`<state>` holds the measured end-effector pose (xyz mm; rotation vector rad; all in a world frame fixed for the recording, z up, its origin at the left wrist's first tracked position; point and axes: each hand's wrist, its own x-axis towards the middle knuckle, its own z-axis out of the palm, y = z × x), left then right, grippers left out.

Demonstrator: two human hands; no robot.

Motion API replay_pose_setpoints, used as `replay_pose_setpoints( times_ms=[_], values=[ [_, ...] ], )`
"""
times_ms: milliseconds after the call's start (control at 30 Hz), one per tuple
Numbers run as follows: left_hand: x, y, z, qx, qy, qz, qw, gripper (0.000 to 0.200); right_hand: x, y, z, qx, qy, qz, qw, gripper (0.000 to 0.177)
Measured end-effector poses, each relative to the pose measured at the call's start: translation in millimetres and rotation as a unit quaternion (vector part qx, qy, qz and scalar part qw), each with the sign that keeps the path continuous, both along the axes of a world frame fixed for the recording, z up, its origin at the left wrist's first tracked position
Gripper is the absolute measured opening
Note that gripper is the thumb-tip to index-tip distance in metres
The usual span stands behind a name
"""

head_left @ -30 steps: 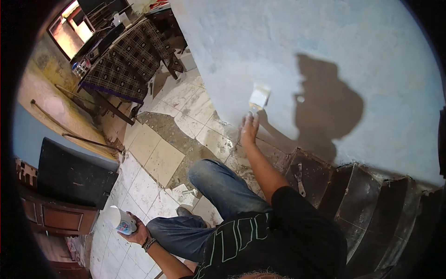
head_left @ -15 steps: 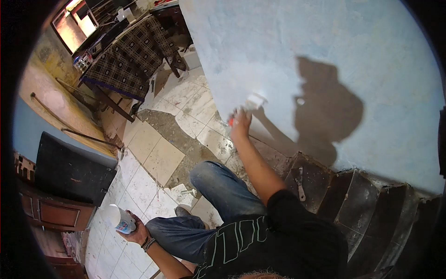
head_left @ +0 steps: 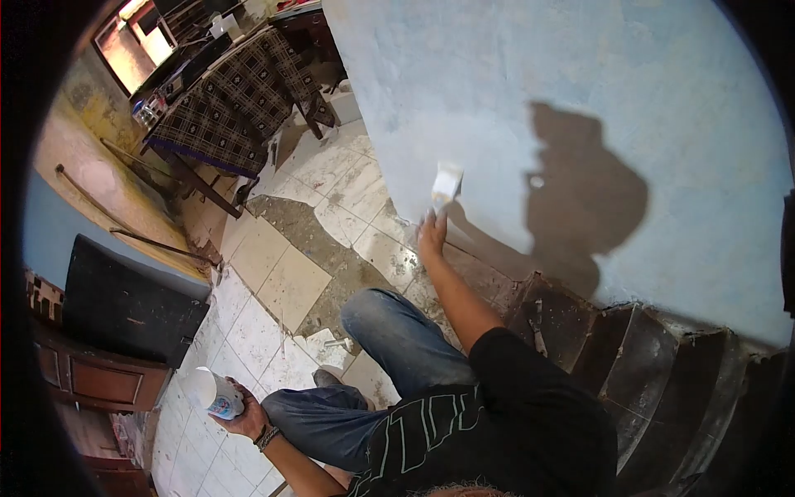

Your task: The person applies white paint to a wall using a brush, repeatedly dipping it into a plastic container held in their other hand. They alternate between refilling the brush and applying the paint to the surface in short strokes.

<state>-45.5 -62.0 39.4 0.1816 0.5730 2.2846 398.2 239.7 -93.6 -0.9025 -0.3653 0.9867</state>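
My right hand (head_left: 431,234) grips a paintbrush (head_left: 446,184) whose bristles are coated white. The bristle end is up against the pale blue wall (head_left: 679,74), or very close to it, and a whiter patch shows around it. My fingers are wrapped over the handle, which is mostly hidden. Low on the left, my left hand (head_left: 247,417) holds a white plastic cup (head_left: 217,393) with a printed label. The cup is tilted, and its contents cannot be made out.
Dark steps (head_left: 633,356) run along the wall's foot at the right, with a scraper (head_left: 538,327) lying there. A table with a checked cloth (head_left: 228,99) stands at the back left. The tiled floor (head_left: 290,282) has a broken strip. A black panel (head_left: 128,302) leans at the left.
The paintbrush has shifted slightly left, and its bristles have swung from pointing right to pointing more upward. My right hand has turned with it. The left hand and cup are nearly still.
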Motion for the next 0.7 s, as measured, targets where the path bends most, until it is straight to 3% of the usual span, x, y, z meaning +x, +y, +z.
replay_pose_setpoints(
  times_ms=[33,133,200,300,467,600,700],
  values=[
    [-3.3,-1.1,-3.9,0.004,0.005,-0.002,1.0,0.061,-4.1,-11.3,-15.7,-0.044,-0.012,0.002,0.999,0.03],
    [-0.6,-0.3,-3.6,0.004,0.005,0.003,1.0,0.061,-18.4,-35.0,-22.7,-0.201,0.015,0.049,0.978,0.01],
    [2.0,0.5,-2.1,-0.004,0.013,0.007,1.0,0.064,-19.9,-31.1,-10.0,-0.13,0.063,0.046,0.988,0.012],
    [3.2,0.6,-2.5,-0.013,0.028,0.018,0.999,0.07,-12.5,-21.9,70.1,-0.006,0.118,0.032,0.992,0.013],
    [8.2,2.2,2.9,-0.005,0.001,0.017,1.0,0.07,4.3,-65.2,147.7,0.15,0.086,0.141,0.975,0.016],
    [-14.1,-1.6,-12.4,0.004,-0.001,-0.005,1.0,0.063,44.4,-97.6,91.7,0.023,0.02,0.018,0.999,0.024],
    [-17.1,-5.0,-16.2,-0.002,0.011,0.002,1.0,0.063,90.2,-96.9,2.2,-0.02,0.032,-0.035,0.999,0.019]
  ],
)
